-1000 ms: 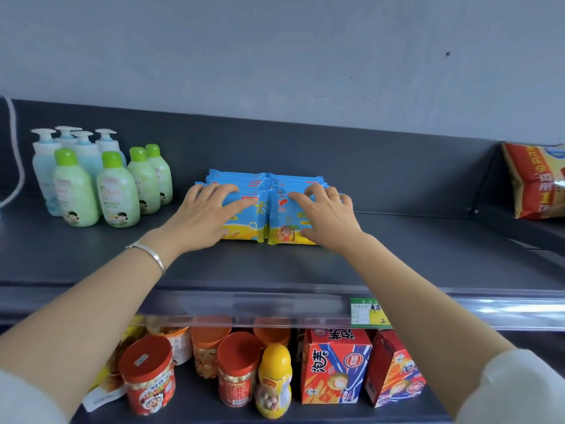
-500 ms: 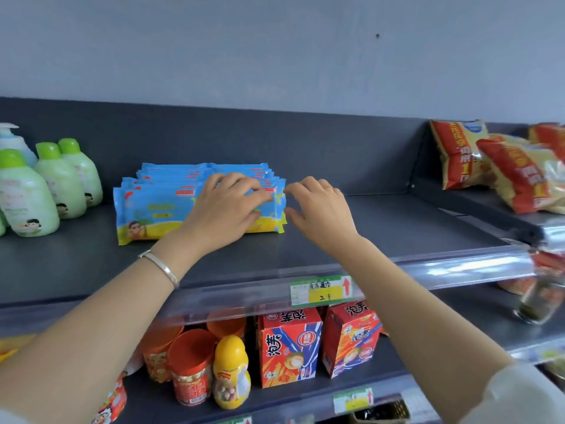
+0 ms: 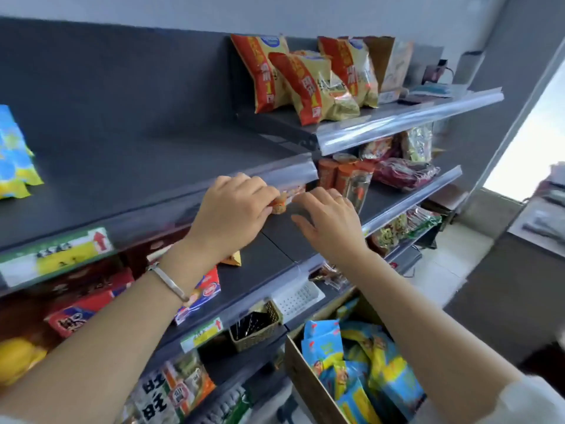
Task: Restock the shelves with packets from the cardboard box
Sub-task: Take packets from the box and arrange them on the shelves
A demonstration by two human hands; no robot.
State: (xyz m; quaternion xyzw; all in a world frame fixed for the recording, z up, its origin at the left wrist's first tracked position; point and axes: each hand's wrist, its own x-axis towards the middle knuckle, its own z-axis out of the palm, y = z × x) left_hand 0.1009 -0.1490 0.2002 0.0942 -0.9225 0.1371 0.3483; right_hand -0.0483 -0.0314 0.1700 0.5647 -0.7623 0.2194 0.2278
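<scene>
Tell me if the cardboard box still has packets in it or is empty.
Not empty. The cardboard box at the lower right stands open, with blue and yellow packets piled loosely inside. How deep the pile goes cannot be told.

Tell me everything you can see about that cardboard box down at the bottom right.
The cardboard box is plain brown, open at the top, and stands low at the foot of the shelving, below both arms. Only its near wall and one corner show; the rest is cut off by the right arm and the picture's edge. It is well filled with blue and yellow packets, which stand or lean loosely inside, some rising above its rim. Neither hand touches it.
</scene>
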